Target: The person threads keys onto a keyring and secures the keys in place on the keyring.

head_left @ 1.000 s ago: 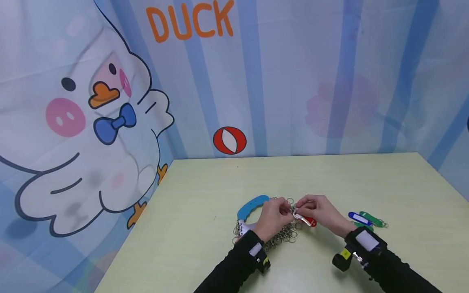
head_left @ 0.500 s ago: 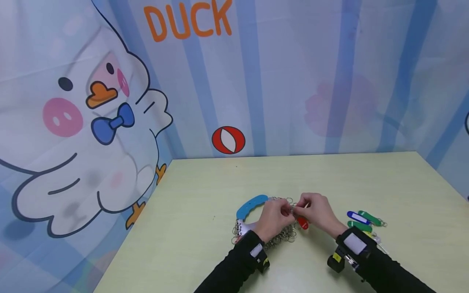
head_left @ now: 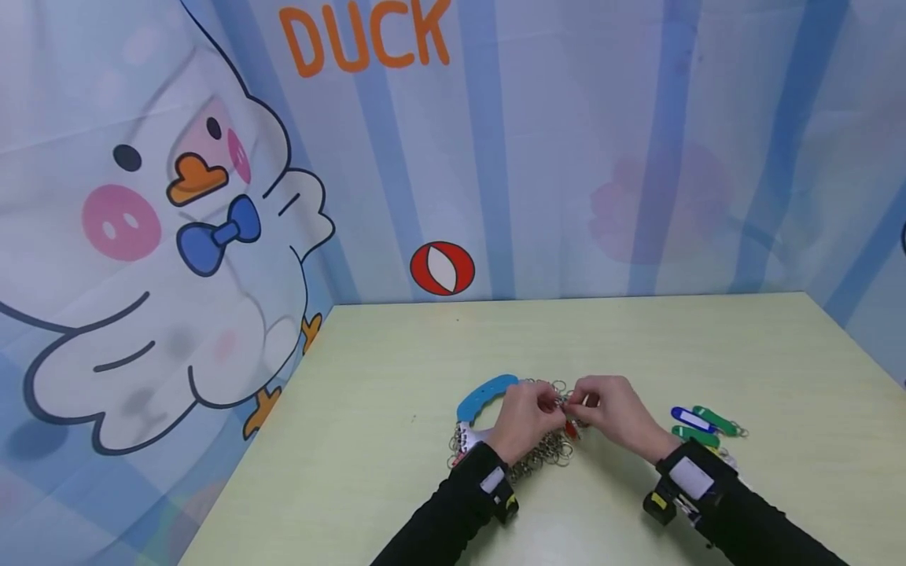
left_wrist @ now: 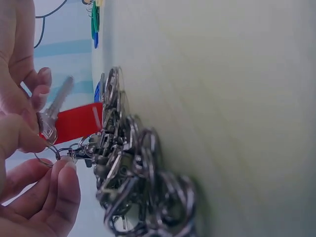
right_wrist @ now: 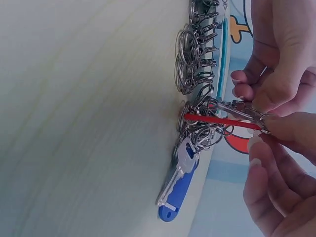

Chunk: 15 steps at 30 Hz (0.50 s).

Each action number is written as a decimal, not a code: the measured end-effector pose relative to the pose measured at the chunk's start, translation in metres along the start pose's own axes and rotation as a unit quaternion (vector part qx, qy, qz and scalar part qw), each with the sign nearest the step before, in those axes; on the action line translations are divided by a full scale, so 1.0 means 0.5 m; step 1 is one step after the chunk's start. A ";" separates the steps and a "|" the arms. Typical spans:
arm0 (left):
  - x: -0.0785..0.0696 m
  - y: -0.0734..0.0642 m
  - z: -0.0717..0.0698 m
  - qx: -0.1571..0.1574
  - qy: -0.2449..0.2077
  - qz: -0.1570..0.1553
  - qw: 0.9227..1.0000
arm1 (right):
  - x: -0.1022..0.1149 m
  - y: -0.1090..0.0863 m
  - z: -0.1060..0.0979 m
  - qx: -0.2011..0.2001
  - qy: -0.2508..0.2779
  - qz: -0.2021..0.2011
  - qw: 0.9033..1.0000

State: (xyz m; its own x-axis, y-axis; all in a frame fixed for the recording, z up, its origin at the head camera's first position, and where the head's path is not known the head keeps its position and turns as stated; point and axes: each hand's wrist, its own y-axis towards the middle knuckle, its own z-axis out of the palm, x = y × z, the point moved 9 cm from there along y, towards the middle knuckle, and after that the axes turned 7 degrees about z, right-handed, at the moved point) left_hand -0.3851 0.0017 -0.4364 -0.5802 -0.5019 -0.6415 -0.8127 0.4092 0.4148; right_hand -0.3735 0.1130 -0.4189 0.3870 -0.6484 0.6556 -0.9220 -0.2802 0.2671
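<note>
My left hand (head_left: pixel 522 423) and right hand (head_left: pixel 617 417) meet fingertip to fingertip over a bunch of metal rings (head_left: pixel 548 456). In the left wrist view, the left thumb and fingers pinch a small split ring (left_wrist: pixel 51 154) beside a metal clasp (left_wrist: pixel 74 154). The right fingers grip at the head of a silver key (left_wrist: pixel 61 96), with a red key tag (left_wrist: pixel 79 122) hanging beside it. Behind the left hand lies a curved blue handle (head_left: pixel 488 397) with a white part (head_left: pixel 467 438); rings hang around it. The hands partly cover the clasp.
To the right lie a blue key tag (head_left: pixel 692 419), a green key tag (head_left: pixel 718 421) and another green one (head_left: pixel 695 436), with keys. Another blue tag (right_wrist: pixel 178 195) with a key hangs from the bunch. A printed cloth (head_left: pixel 538 157) stands behind the table (head_left: pixel 396 346).
The red tag has moved from the right side of the fingers to lower left, against the rings. The right hand has shifted slightly left and turned; the left has stayed nearly in place.
</note>
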 end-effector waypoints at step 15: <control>0.032 -0.006 -0.006 -0.003 -0.089 -0.068 0.994 | 0.013 0.007 0.032 0.012 -0.018 -0.034 0.999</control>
State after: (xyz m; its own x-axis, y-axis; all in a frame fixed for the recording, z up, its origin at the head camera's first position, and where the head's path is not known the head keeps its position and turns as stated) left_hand -0.3923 -0.0096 -0.4459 -0.4459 -0.4092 -0.7961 -0.8838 0.3423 0.3190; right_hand -0.3741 0.0964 -0.4247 0.4491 -0.6520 0.6109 -0.8933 -0.3407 0.2932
